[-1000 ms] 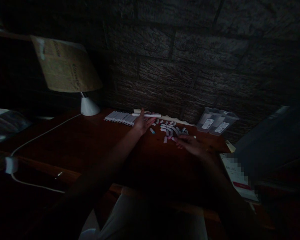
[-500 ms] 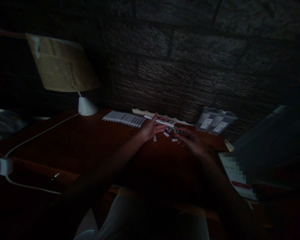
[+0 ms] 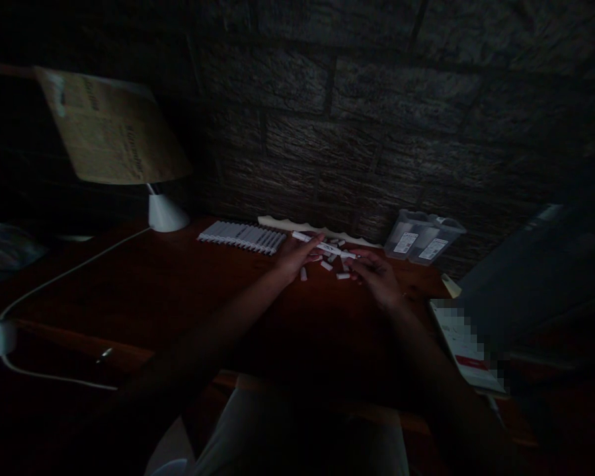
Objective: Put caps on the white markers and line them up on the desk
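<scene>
My left hand [image 3: 293, 256] grips a white marker [image 3: 313, 243] that slants down to the right above the dark wooden desk [image 3: 188, 291]. My right hand [image 3: 374, 276] pinches the marker's right end, fingers closed on what looks like a small cap; the dim light hides the detail. Under and between both hands lie several loose white caps [image 3: 327, 264]. To the left of my left hand a row of white markers [image 3: 242, 236] lies side by side near the wall.
A white-based lamp [image 3: 164, 215] with a paper shade [image 3: 110, 135] stands at the back left, its cord [image 3: 54, 281] trailing across the desk. A clear plastic box [image 3: 421, 244] sits at the back right. Papers [image 3: 463, 347] and a dark slab lie at the right. A brick wall backs the desk.
My left hand carried the marker from beside the marker row rightward to meet my right hand, which rose from the loose caps and closed on the marker's right end.
</scene>
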Demonstrator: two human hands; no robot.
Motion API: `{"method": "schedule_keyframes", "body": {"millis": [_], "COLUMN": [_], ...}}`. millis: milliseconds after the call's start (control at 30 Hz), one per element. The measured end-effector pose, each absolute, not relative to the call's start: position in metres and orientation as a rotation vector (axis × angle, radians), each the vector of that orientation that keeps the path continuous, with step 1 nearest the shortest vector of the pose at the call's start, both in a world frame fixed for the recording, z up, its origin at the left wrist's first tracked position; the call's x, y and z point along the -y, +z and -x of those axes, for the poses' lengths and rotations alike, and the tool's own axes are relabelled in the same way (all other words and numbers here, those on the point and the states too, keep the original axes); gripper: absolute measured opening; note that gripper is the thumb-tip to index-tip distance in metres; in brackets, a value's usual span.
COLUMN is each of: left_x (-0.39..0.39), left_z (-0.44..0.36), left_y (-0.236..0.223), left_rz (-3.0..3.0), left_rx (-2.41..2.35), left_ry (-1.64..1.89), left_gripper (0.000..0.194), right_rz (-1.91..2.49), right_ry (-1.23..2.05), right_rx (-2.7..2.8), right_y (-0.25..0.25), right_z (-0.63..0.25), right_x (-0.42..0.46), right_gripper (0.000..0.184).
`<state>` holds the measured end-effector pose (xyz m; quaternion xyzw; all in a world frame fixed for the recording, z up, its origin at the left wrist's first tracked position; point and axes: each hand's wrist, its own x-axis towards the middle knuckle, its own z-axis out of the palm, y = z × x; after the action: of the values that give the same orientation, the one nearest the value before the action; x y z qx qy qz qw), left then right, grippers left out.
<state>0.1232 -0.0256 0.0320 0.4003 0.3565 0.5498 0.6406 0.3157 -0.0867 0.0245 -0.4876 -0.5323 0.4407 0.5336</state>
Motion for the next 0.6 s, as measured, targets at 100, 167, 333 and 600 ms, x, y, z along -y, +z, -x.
{"method": "schedule_keyframes", "body": {"millis": [100,167,333,600], "left_x": [0.025,0.026,0.031,0.031], "left_z": [-0.122,-0.122,-0.126,-0.124], "left_y": [0.031,0.030,0.023,0.027], "left_rz": [-0.959,-0.974,-1.098,-1.162], "left_rx": [-0.775,-0.731,-0.691,-0.806], "left_ry": [1.215,1.150,1.064,1.153], "left_gripper": [0.017,0.016,0.021,0.022], "right_rz": [1.174,1.163,1.206,1.254], "right_ry": [1.065,1.077,1.006,0.798], "right_rx": [1.277,1.303,1.459,1.714], "right_y": [0.025,0.024,0.016,0.006], "right_z": [-0.315,-0.314,-0.312,-0.314], "right_x": [0.088,0.088,0.087,0.086], "right_gripper": [0.052,0.053,0.048,0.041]}}
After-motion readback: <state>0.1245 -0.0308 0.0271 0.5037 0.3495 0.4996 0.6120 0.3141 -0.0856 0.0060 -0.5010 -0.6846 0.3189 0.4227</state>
